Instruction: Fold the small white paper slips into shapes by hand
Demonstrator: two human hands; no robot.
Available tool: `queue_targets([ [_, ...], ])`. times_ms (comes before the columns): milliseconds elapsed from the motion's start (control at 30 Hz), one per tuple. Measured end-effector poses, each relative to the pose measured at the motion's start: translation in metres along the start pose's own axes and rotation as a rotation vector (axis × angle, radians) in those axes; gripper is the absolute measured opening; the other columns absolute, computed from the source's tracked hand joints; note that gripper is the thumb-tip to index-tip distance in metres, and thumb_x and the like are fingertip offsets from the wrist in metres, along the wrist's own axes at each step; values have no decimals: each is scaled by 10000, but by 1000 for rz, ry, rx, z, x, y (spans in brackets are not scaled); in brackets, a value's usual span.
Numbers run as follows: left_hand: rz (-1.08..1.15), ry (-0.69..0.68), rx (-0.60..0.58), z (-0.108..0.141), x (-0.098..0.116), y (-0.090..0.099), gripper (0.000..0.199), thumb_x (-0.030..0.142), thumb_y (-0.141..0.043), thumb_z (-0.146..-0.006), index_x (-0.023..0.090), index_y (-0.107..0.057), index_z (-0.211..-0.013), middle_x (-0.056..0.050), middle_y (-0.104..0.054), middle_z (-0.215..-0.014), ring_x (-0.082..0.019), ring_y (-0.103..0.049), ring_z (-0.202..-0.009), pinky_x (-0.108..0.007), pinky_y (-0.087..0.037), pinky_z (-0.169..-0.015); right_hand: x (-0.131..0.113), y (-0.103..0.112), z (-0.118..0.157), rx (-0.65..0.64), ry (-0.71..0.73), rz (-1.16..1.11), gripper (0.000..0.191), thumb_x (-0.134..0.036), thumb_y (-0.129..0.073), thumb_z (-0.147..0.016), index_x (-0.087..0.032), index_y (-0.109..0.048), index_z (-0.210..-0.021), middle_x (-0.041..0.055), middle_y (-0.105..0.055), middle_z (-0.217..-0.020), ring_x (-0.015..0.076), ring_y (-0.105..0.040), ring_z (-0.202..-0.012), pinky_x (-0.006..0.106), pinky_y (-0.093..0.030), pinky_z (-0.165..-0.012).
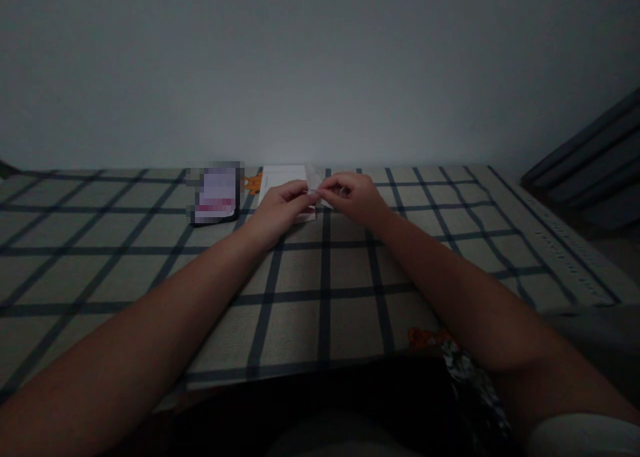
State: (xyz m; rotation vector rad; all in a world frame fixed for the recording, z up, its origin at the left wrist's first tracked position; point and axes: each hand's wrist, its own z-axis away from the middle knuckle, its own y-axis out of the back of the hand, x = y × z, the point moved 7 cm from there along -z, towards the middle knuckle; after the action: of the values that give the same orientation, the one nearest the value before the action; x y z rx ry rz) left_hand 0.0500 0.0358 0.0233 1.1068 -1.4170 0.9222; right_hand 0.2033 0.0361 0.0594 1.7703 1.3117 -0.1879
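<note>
A white sheet or booklet [285, 174] lies on the checked tablecloth near the wall, partly hidden by my left hand [283, 207]. That hand rests over its lower part, with thumb and forefinger closed near its right edge. Close on the right, my right hand [353, 194] pinches a thin, whitish, see-through piece [314, 177] that stands up between the hands. The fingertips of both hands almost meet at this piece. Its exact shape is too dim to make out.
A phone-like device [216, 194] with a lit, blurred screen stands left of my hands. The checked tablecloth [300, 324] reaches back to a plain wall [320, 64]. Dark folded cloth [590, 164] hangs at the far right.
</note>
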Motion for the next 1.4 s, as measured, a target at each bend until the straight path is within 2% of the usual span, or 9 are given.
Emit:
queue_targets([
  [100, -76, -61, 33, -1, 2, 3, 329, 523, -807, -783, 204, -750, -840, -26, -691, -876, -170, -637, -827, -275, -522, -733, 3, -1, 0, 13, -68, -115, 210, -355, -658, -893, -156, -723, -883, 26, -710, -807, 131, -572, -709, 279, -441, -697],
  [200, -132, -136, 54, -4, 5, 6, 382, 574, -774, -807, 203, -774, -898, -29, -695, -885, -176, -624, -836, -281, -512, -764, 7, -5, -1, 17, -101, -227, 240, -397, -686, -870, -158, -690, -882, 25, -695, -815, 130, -588, -728, 278, -454, -707],
  [367, -125, -107, 50, -4, 6, 7, 426, 597, -756, -811, 189, -782, -931, -37, -715, -873, -170, -617, -777, -266, -492, -725, 23, -9, -1, 29, -192, -429, 340, -511, -691, -881, -208, -552, -948, -22, -613, -754, 111, -557, -663, 250, -437, -620],
  [533, -158, -86, 58, -3, 8, 9, 409, 585, -787, -784, 182, -787, -856, -43, -714, -828, -163, -604, -732, -248, -473, -666, 30, -11, -2, 2, -218, -414, 409, -541, -705, -864, -207, -547, -1039, -36, -553, -771, 110, -534, -662, 245, -439, -594],
  [667, -178, -82, 28, -5, 4, 10, 385, 558, -790, -799, 189, -822, -906, -53, -748, -853, -168, -632, -757, -252, -483, -676, 29, -11, -3, -8, -197, -376, 382, -533, -709, -843, -189, -579, -946, 1, -588, -827, 130, -561, -739, 266, -470, -646],
  [800, -169, -42, 7, -6, 1, 12, 406, 561, -828, -756, 188, -835, -916, -54, -761, -837, -169, -627, -722, -258, -469, -643, 27, -8, -4, -10, -185, -377, 356, -506, -732, -821, -182, -593, -866, -2, -591, -782, 127, -551, -718, 269, -464, -655],
  [933, -175, -16, 13, -3, 7, 11, 417, 543, -859, -715, 168, -839, -898, -59, -765, -812, -156, -611, -685, -261, -451, -637, 26, -9, -2, -57, -241, -437, 383, -525, -747, -801, -173, -601, -842, -11, -586, -728, 116, -537, -659, 260, -452, -619],
  [1167, -202, 30, 11, 1, 15, 9, 376, 530, -889, -638, 172, -799, -712, -45, -720, -693, -138, -558, -601, -250, -388, -549, 25, -9, -1, -85, -281, -444, 446, -576, -797, -761, -177, -605, -817, -21, -594, -675, 111, -530, -628, 249, -438, -592],
  [1400, -229, 9, 19, 0, 10, 12, 352, 515, -859, -681, 171, -786, -705, -46, -697, -661, -132, -530, -566, -253, -357, -521, 23, -10, -1, -93, -286, -464, 504, -628, -823, -704, -184, -598, -781, -20, -598, -668, 112, -517, -631, 249, -422, -582],
])
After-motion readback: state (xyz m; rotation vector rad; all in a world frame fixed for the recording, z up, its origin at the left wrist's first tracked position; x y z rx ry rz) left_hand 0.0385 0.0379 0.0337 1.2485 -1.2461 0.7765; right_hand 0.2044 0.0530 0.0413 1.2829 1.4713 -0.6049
